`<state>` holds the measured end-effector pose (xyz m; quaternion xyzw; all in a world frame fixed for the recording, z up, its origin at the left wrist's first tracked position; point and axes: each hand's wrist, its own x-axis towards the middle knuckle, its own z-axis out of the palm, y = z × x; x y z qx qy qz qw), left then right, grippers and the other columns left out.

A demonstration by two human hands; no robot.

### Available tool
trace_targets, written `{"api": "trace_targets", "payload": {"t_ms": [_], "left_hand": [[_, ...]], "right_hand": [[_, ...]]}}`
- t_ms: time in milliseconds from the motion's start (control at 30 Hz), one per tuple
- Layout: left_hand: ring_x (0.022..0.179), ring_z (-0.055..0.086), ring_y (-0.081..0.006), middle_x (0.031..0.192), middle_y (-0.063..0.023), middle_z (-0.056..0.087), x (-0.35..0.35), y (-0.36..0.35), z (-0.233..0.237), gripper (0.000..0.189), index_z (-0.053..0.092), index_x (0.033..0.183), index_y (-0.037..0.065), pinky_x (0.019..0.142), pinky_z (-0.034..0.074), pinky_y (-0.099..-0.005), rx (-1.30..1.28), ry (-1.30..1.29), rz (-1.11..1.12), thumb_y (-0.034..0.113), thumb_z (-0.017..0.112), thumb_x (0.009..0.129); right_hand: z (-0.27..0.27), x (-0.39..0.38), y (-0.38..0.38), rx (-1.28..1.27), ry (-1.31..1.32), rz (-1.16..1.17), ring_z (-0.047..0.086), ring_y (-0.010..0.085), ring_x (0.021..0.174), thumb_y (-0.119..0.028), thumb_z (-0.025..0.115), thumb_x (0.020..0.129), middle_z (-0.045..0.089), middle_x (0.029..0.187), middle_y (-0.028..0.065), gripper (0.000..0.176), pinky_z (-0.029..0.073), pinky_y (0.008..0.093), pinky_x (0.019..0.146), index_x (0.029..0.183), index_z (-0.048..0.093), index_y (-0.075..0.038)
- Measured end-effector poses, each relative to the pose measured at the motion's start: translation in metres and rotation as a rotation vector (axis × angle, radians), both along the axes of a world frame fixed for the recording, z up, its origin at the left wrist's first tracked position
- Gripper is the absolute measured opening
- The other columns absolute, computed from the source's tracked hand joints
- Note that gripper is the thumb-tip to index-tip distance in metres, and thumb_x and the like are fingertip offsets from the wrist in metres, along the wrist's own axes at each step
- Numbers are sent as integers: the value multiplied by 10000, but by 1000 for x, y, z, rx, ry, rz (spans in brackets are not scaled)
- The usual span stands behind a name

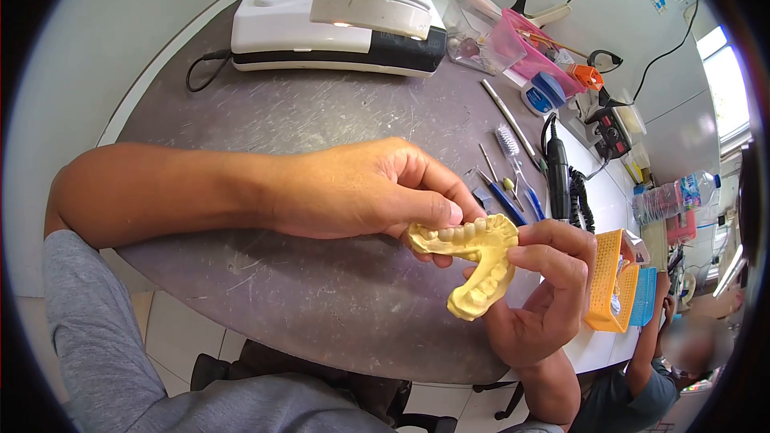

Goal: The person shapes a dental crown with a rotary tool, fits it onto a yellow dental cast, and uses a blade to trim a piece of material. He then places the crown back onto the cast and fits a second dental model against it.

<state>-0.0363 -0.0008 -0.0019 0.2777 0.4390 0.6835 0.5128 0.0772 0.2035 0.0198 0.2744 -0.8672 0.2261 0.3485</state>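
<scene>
**A:** Head view. State of the left hand [377,188]?

**B:** Closed on the yellow dental cast [477,261]. Thumb pressed on the upper arch end, fingers curled beneath.

**A:** Right hand [545,289]?

**B:** Closed likewise. Thumb and forefinger pinching the cast's right rim, remaining fingers folded behind its lower end.

**A:** Cast position?

**B:** Held between both hands, teeth side facing the camera, lifted off the surface. Located above the near right edge of the dark round table [305,297].

**A:** Edges?

**B:** Curved table rim passing just below the cast, with floor tiles [176,337] beyond it. Left forearm [176,192] laid across the tabletop.

**A:** Room for moving?

**B:** Widest stretch of scratched tabletop: left of and behind the left hand, up to the white machine [321,32] at the far rim. Tighter on the right:
- black handpiece [559,176], bristle brush [507,143] and small hand tools [501,192] just beyond the fingers
- orange basket [609,281] just beside the right hand
- pink tray [533,44] farther back
- another person [642,377] low at the right, apart from both hands
</scene>
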Motion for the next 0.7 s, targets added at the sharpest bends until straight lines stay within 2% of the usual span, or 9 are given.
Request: {"api": "trace_targets", "payload": {"t_ms": [67,133,200,267,300,367,400,467,700], "left_hand": [[1057,631,-114,1186,-107,649,-2,-2,0,353,557,1293,-78,955,512,-260,2,29,-36,137,545,1014],[1053,632,-113,1185,-108,649,-2,-2,-1,348,559,1290,-77,952,513,-259,9,26,-38,134,545,1013],[1050,632,-111,1183,-109,650,-2,-1,-1,344,561,1286,-77,950,513,-258,16,22,-41,132,545,1013],[917,635,-78,1041,-54,676,0,1,-2,291,607,1216,-47,812,513,-220,19,8,-7,147,535,1011],[917,635,-78,1041,-54,676,0,1,-2,291,607,1216,-47,812,513,-220,19,8,-7,147,535,1011],[984,659,-124,1087,-97,673,0,1,0,281,580,1222,-58,899,533,-252,52,-196,-6,119,514,1014],[984,659,-124,1087,-97,673,0,1,0,281,580,1222,-58,899,533,-252,53,-194,-8,119,514,1014],[1088,649,-186,1232,-150,627,-3,-1,0,353,474,1328,-51,981,518,-317,76,-90,-41,104,529,1015],[1114,630,-194,1261,-137,587,-2,0,-6,493,373,1416,-2,1000,517,-327,125,-85,30,88,593,984]], "right_hand": [[0,0,0,0,1,1,607,204,791,-104,898,636,639,957,128,470,499,270,636,1015,625,-59],[1,1,0,1,2,2,606,203,791,-104,899,635,639,956,128,471,499,270,636,1015,624,-59],[2,4,0,33,-76,5,563,209,866,-71,873,681,584,977,160,457,473,299,740,1006,555,-27],[0,1,1,6,-43,8,596,211,837,-71,877,660,617,974,155,457,494,290,701,1013,588,-36],[-1,-1,1,-21,-8,10,629,214,807,-70,881,640,650,971,151,461,516,282,662,1019,620,-45],[-3,-3,4,-40,-17,13,642,228,829,-51,861,649,654,987,162,447,524,295,680,1026,621,-36],[-3,-4,5,-58,-26,16,655,243,850,-32,841,659,658,1003,173,434,533,307,698,1033,622,-27],[-4,-9,7,-58,-32,-2,661,258,871,-20,822,669,659,1018,177,421,538,319,714,1044,630,-18],[-5,-17,11,-58,-134,-112,668,289,937,-3,784,711,658,1070,169,394,538,354,788,1087,668,-12]]}}
